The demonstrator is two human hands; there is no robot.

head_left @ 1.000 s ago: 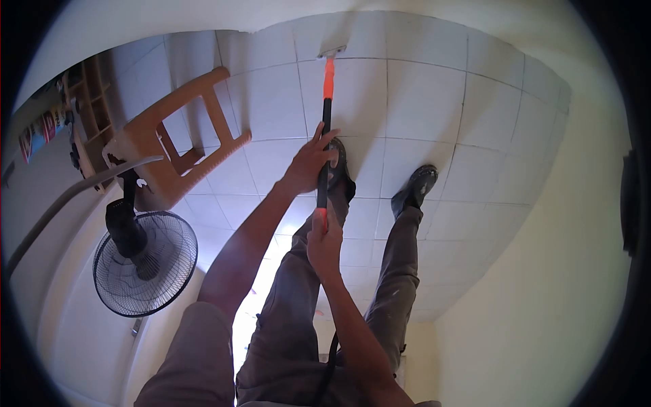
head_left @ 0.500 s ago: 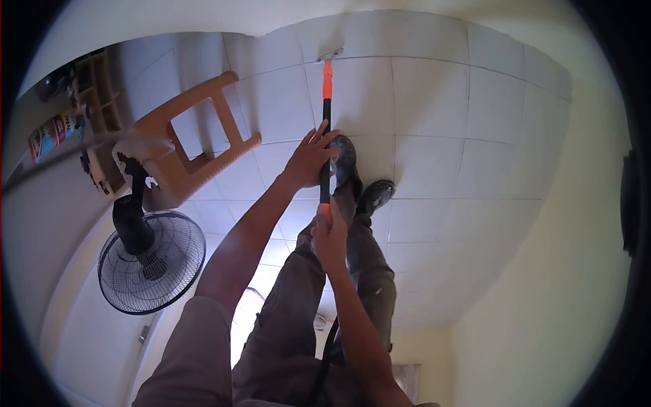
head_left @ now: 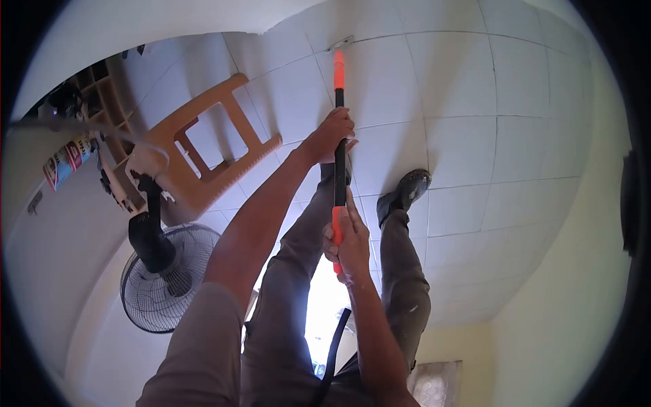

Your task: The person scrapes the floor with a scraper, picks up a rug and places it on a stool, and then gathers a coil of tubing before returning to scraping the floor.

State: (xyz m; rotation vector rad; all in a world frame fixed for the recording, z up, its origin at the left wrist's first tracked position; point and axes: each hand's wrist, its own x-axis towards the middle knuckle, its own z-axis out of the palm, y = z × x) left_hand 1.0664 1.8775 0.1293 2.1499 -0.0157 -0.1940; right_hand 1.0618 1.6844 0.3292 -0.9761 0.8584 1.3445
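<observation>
A long-handled scraper (head_left: 340,102) with a black shaft, orange sections and a small metal head reaches away from me. Its head (head_left: 341,44) is at the tiled floor, near a grout line; whether it touches is hard to see. My left hand (head_left: 332,136) is closed around the black shaft, above my boots. Nearer my body, my right hand (head_left: 352,247) grips the orange end, one finger laid along the shaft. The right boot (head_left: 412,188) stands on the tiles; the left foot is mostly hidden behind the shaft and left hand.
A brown plastic chair (head_left: 234,129) stands to the left. Closer in is a black fan (head_left: 152,247) with a round wire cage. Shelving (head_left: 108,98) and a colourful container (head_left: 68,161) are at far left. A pale wall (head_left: 556,292) rises on the right.
My left hand has closed around the shaft, its fingers having been spread. The scraper head has moved slightly farther and right. My feet are wider apart, and the view has shifted.
</observation>
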